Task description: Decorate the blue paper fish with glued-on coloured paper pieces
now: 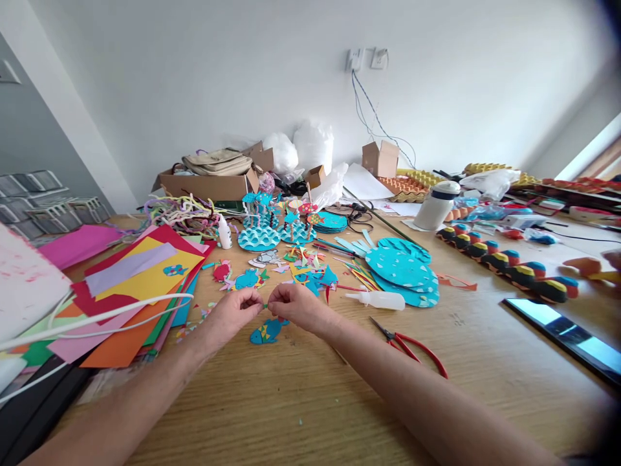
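Blue paper fish lies flat on the wood-grained surface, just nearer than the fingertips; yellow and green patches already on, completion unconfirmed. Left hand and right hand are pinched together on a tiny green scrap, apparently unattached. Beyond both: jagged paper pieces, then assembled-looking, wavy-layered blue stands.

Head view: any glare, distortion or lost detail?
All in the head view: bright reflections on the glossy dark device; right-hand corners dark; wide-angle stretch near the edges; green speck between left hand and right hand too small to identify.
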{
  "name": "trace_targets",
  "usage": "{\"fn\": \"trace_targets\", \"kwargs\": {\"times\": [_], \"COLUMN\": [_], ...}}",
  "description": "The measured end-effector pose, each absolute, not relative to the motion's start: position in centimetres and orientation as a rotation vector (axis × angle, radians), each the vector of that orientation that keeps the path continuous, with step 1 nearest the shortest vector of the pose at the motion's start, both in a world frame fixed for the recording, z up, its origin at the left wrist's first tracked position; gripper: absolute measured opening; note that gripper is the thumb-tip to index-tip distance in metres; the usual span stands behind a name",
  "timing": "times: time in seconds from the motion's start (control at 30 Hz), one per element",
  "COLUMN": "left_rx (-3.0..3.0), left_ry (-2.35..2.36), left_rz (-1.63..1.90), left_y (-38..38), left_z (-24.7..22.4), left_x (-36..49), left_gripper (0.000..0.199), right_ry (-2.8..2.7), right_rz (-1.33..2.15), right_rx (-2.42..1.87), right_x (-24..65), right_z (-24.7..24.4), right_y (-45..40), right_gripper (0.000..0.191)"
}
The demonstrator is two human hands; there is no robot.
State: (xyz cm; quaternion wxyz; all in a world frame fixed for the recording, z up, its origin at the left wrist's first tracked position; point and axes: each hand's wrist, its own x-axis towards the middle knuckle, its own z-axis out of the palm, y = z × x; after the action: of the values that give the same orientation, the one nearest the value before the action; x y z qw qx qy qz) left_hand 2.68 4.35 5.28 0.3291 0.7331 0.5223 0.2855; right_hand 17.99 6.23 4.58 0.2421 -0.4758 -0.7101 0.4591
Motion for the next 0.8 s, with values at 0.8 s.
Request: {"fn": "trace_targets", "kwargs": {"times": [0.8], "left_rx": [2.452], "left_ry": [1.377], "left_rz": [0.484], "left_y": [1.3], "left_z": [2.4], "left_x": [0.9], "left_gripper": [0.013], "right_ry": [-2.991], "right_rz": [0.63], "right_rx": [-1.121], "right_x": [17.8], "right_z": [6.5], "right_y": [7.6], "right_gripper": [0.019]}}
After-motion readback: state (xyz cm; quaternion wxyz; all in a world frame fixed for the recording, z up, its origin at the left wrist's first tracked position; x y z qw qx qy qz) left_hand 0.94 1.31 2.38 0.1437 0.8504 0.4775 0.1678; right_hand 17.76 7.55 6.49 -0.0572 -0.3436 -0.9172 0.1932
